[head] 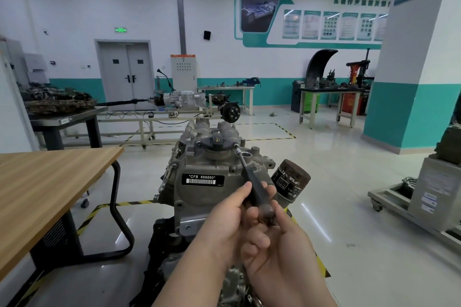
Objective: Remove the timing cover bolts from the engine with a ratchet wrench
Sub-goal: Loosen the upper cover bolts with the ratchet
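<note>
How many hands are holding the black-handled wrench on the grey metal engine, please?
2. The left hand grips the black-handled wrench midway; the right hand pinches its rounded butt end. None appears hidden.

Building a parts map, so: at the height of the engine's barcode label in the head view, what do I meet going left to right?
Wooden table → engine label → wrench → oil filter → grey cabinet.
</note>
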Motion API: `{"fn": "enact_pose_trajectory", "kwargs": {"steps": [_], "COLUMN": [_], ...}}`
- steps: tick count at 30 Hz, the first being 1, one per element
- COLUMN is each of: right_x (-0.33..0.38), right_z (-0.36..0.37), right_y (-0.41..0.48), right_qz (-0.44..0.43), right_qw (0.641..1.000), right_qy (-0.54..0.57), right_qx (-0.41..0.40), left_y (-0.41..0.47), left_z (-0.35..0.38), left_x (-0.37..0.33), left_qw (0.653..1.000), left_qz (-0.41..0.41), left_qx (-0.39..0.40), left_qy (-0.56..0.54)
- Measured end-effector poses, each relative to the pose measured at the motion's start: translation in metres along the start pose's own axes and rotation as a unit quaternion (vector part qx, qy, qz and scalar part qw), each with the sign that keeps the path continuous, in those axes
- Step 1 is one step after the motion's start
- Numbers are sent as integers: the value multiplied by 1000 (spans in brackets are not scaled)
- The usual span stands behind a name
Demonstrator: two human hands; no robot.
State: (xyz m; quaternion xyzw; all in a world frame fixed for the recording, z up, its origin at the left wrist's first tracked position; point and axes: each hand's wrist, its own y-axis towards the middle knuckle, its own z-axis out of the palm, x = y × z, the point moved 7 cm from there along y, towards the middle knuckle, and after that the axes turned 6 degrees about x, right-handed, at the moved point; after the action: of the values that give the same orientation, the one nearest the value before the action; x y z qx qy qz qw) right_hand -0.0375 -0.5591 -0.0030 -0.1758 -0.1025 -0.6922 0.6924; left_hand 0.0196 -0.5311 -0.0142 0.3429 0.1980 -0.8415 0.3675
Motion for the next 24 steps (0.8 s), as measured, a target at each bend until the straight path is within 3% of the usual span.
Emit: {"fn": "enact_pose_trajectory", "kwargs": {"steps": [4, 8, 11, 13, 16, 18, 21, 24], "right_x": [16, 41, 53, 57, 55, 51, 42, 41], "right_z": [-11, -6, 8, 23, 49, 64, 73, 76], "right_y": [4, 0, -4, -9, -16, -20, -18, -16], "right_qz": [-92, -174, -185, -187, -188, -204, -198, -199], "right_qw": [968, 855, 759, 661, 419, 302, 209, 190], "right_qy": [-231, -485, -622, -725, -887, -931, -957, -961], "right_qx": [-36, -60, -46, -42, -43, -30, -11, -16], "left_y": [2, 5, 4, 6, 6, 3, 0, -2], "left_z": [2, 2, 2, 2, 7, 8, 10, 13], "left_x": [2, -2, -4, -6, -8, -10, -11, -13], "left_qw": [1000, 999, 999, 999, 998, 999, 1000, 1000], "left_qz": [-17, 13, 32, 43, 49, 43, 24, 21], "left_qx": [23, 28, 18, 23, 38, 20, -2, 1], "left_qy": [3, 13, 21, 12, -18, -27, -5, 0]}}
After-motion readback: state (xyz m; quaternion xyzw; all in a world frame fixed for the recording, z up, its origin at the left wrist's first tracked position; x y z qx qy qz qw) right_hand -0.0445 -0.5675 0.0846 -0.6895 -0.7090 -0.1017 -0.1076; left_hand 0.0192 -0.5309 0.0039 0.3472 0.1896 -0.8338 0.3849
